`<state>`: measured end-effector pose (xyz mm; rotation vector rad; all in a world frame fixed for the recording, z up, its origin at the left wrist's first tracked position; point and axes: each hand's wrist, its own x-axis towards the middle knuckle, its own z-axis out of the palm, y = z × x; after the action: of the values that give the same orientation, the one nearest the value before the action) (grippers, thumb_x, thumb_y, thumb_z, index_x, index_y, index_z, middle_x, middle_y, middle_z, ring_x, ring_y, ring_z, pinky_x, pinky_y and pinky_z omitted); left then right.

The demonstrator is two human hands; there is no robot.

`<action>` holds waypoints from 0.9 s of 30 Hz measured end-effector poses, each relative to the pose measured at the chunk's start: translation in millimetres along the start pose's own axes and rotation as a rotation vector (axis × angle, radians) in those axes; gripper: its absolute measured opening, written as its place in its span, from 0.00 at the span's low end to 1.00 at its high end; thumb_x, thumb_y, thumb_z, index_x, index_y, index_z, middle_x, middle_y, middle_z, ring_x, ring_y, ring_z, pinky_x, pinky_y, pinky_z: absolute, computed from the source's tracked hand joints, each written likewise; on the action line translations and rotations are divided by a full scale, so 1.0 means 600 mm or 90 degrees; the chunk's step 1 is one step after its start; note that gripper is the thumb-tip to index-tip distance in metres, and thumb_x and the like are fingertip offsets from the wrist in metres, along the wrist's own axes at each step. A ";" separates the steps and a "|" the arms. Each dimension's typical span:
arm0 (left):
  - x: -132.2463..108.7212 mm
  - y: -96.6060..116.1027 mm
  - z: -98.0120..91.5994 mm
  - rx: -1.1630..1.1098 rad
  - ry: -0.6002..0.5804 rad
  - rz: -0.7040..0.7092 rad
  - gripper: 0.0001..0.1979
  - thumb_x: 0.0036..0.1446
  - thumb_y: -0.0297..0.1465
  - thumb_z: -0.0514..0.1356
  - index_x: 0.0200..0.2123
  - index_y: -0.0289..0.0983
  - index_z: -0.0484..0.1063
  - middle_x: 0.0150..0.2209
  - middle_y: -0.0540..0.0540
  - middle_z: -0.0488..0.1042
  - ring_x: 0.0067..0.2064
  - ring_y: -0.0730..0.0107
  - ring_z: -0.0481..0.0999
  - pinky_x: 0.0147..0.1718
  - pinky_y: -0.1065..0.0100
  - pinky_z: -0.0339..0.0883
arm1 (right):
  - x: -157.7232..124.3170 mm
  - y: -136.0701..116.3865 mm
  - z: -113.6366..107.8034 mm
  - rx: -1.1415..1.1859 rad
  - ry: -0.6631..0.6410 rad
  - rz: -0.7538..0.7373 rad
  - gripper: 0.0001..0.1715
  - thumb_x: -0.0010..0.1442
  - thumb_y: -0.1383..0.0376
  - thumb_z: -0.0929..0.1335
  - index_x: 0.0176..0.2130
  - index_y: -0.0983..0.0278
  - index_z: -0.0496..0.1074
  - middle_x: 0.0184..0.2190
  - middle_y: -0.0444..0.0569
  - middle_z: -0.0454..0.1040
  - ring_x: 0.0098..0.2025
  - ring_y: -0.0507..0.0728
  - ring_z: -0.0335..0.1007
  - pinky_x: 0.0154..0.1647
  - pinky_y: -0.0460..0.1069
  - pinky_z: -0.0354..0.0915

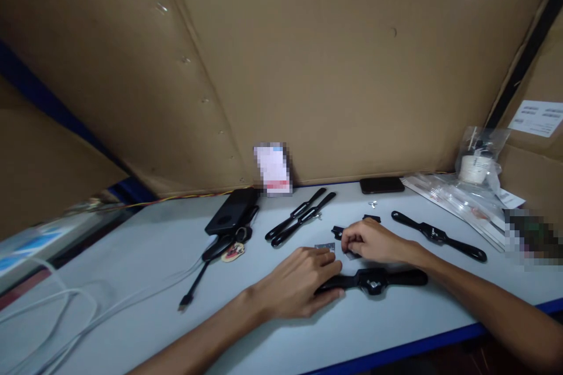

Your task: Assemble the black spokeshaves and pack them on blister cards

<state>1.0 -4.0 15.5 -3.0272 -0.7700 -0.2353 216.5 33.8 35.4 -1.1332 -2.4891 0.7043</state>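
Observation:
My left hand (303, 281) is closed on one handle of a black spokeshave (372, 281), which lies near the table's front edge. Just beyond it, the fingers of my right hand (372, 240) pinch a flat grey blade (353, 256), mostly hidden beneath them. Another grey blade (324, 247) lies by my left fingers. Close to my right hand are a small black cap piece (338, 232) and a second black piece (372, 219), partly covered. Two slotted spokeshave bodies (301, 217) rest farther back. To the right lies another spokeshave (433, 233) with its centre fitted.
Small silver screws (373, 204) lie toward the back. A phone (273, 169) leans against the cardboard wall, and a dark phone (382, 185) lies flat. At left are a black power bank (231, 211) and white cables (92, 310); plastic bags (457, 202) lie at right.

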 end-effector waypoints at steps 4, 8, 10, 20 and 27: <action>0.002 -0.013 -0.009 0.024 -0.009 -0.096 0.13 0.67 0.40 0.52 0.35 0.38 0.68 0.34 0.44 0.72 0.37 0.59 0.72 0.32 0.61 0.64 | 0.006 0.023 -0.015 -0.110 0.134 0.072 0.16 0.60 0.77 0.63 0.40 0.64 0.78 0.40 0.48 0.79 0.41 0.54 0.72 0.46 0.48 0.62; -0.002 -0.033 -0.009 0.077 0.051 -0.181 0.12 0.65 0.40 0.53 0.37 0.38 0.69 0.40 0.43 0.70 0.41 0.57 0.69 0.40 0.55 0.67 | 0.006 0.038 -0.033 -0.161 0.166 0.107 0.15 0.61 0.76 0.62 0.38 0.65 0.77 0.40 0.52 0.78 0.44 0.57 0.70 0.46 0.50 0.60; -0.002 -0.035 -0.007 0.079 0.064 -0.199 0.13 0.65 0.41 0.53 0.38 0.38 0.69 0.41 0.42 0.69 0.42 0.56 0.69 0.43 0.52 0.66 | 0.001 0.035 -0.040 -0.172 0.149 0.107 0.14 0.60 0.74 0.64 0.37 0.63 0.77 0.36 0.49 0.78 0.38 0.56 0.70 0.39 0.49 0.58; 0.006 0.008 0.006 -0.040 -0.051 -0.317 0.10 0.67 0.36 0.51 0.37 0.38 0.67 0.27 0.46 0.74 0.28 0.60 0.74 0.26 0.64 0.54 | -0.024 -0.023 0.001 -0.333 0.017 0.077 0.24 0.68 0.53 0.64 0.29 0.64 0.77 0.27 0.53 0.76 0.30 0.58 0.69 0.29 0.51 0.50; 0.006 0.022 0.003 0.024 -0.104 -0.325 0.15 0.69 0.35 0.46 0.39 0.37 0.70 0.27 0.42 0.77 0.28 0.56 0.77 0.25 0.63 0.51 | -0.031 -0.031 0.001 -0.252 0.004 0.114 0.21 0.64 0.56 0.67 0.22 0.62 0.72 0.22 0.50 0.71 0.24 0.54 0.61 0.25 0.50 0.46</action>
<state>10.6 -14.1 14.6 -2.7809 -1.5309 0.0280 216.9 9.2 43.7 -1.5034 -2.6147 0.2495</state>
